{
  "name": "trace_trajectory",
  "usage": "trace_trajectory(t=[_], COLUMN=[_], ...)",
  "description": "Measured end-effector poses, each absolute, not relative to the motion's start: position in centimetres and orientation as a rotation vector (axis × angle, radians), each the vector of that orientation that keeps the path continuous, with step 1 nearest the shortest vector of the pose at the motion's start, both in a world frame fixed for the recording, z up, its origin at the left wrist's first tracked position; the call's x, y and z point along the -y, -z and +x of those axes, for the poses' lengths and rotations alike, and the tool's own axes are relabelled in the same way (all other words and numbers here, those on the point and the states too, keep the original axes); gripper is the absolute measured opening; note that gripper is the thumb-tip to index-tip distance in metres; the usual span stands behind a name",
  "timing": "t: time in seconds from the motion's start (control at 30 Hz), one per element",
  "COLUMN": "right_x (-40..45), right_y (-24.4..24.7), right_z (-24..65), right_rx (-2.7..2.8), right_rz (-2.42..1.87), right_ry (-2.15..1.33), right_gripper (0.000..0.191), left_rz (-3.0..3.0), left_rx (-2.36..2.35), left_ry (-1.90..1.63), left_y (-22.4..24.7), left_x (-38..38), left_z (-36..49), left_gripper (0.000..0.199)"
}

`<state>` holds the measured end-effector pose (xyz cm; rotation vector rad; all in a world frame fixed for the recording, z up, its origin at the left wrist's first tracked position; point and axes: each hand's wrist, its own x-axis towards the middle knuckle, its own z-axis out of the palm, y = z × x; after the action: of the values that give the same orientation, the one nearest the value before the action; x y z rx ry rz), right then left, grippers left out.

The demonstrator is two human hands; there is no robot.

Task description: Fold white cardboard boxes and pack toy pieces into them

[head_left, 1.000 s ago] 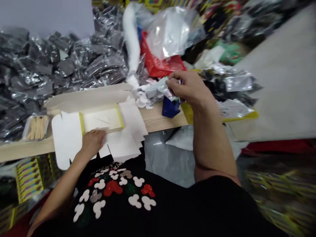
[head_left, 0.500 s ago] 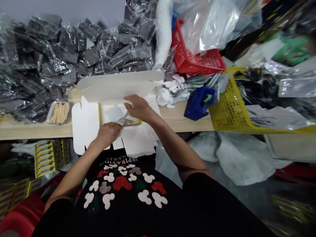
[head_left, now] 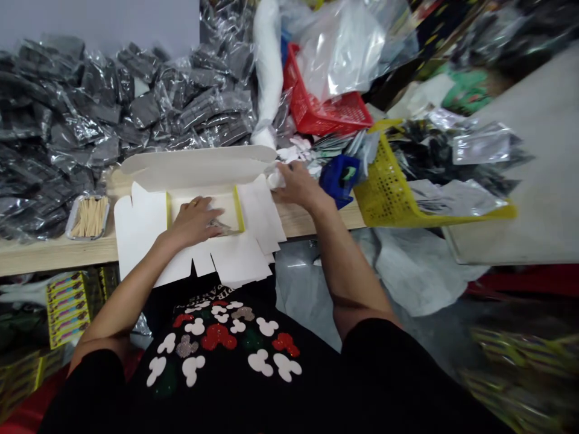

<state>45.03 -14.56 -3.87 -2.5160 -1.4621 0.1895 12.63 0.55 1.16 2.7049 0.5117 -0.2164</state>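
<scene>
A white cardboard box [head_left: 136,226] with yellow inner edges lies unfolded in front of me, its long lid flap [head_left: 199,158] standing at the back. My left hand [head_left: 194,220] rests inside it, fingers spread over a clear plastic packet [head_left: 220,225] that is mostly hidden. Past the box's right side, my right hand [head_left: 298,185] reaches to small white pieces [head_left: 298,147] on the bench. Its thumb and fingers are apart beside a round white item [head_left: 275,179]; I see no firm grip on it.
Grey items in clear bags [head_left: 145,108] are heaped behind the box. A tray of wooden sticks [head_left: 89,217] sits left. To the right are a blue tape dispenser [head_left: 335,181], a red basket [head_left: 307,117] and a yellow basket [head_left: 375,193] with packets. The wooden bench [head_left: 22,256] ends close to my body.
My right hand has left the box and moved right to the white pieces. My left hand has shifted further into the box and spread over the packet. The view has turned right.
</scene>
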Motion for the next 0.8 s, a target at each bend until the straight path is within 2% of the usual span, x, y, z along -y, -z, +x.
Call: trace_trajectory(t=[0.07,0.23,0.33,0.47,0.57,0.67,0.8], right_x=[13.8,13.1,13.3,14.0,15.0,16.0,16.9], right_y=[4.1,4.1,3.9,3.2,2.7,2.4,1.7], right_z=[45.1,45.2,45.4,46.1,46.8,47.3,47.7], right_rx=[1.518,1.568,1.607,1.601,1.507,1.4,1.42], right_rz=[-2.543,-2.508,-2.529,-2.513,-2.436,-2.415,-2.289], right_ry=[-0.254,-0.279,-0.344,-0.417,-0.493,-0.56,-0.504], right_gripper=[0.072,0.068,0.071,0.064,0.058,0.06,0.057], left_rz=[2.694,2.727,2.684,2.735,2.785,2.768,2.684], left_rx=[-0.531,-0.64,-0.469,-0.639,-0.69,-0.636,-0.666], left_ry=[0.355,0.232,0.315,0.391,0.209,-0.055,-0.311], left_y=[-1.1,-1.2,-1.6,-1.8,-1.3,-0.7,-0.2], left_x=[-1.0,-1.7,-1.8,-1.9,-2.4,-3.1,-3.5], left_z=[13.4,13.0,12.9,13.2,12.6,11.1,8.6], left_gripper=[0.048,0.046,0.038,0.036,0.039,0.042,0.042])
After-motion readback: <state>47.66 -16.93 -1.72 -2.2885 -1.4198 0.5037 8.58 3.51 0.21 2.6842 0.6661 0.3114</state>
